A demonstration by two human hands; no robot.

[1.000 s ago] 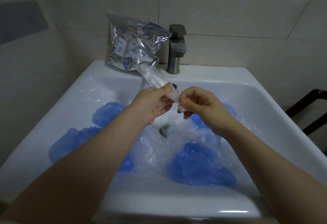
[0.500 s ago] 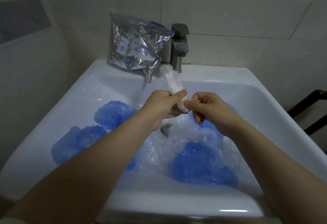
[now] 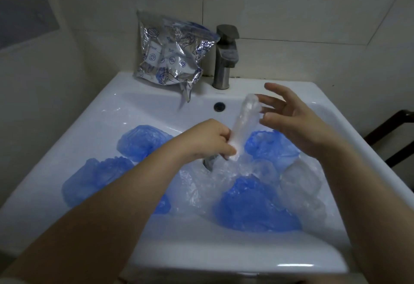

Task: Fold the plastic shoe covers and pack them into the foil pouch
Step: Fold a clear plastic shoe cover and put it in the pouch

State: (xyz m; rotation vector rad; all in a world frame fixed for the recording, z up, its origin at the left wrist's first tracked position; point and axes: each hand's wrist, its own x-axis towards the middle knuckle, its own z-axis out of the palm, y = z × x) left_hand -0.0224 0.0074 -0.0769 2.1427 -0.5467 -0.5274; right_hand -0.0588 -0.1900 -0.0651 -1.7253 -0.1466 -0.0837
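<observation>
My left hand (image 3: 208, 141) grips the lower end of a clear shoe cover folded into a narrow strip (image 3: 245, 124), which stands almost upright over the basin. My right hand (image 3: 289, 115) hovers just right of the strip's top with fingers spread, holding nothing. The silver foil pouch (image 3: 172, 55) leans against the wall on the sink's back ledge, left of the tap. Several loose blue shoe covers (image 3: 253, 205) and crumpled clear ones (image 3: 298, 183) lie in the basin.
A white sink (image 3: 174, 241) fills the view, with a grey metal tap (image 3: 225, 57) at the back and an overflow hole (image 3: 219, 106) below it. Tiled walls close in behind and left. A dark rail (image 3: 394, 131) shows at far right.
My right hand let go of the strip's lower end, opened and rose to the right beside its top. The left hand kept its grip, and the strip tilted rightward.
</observation>
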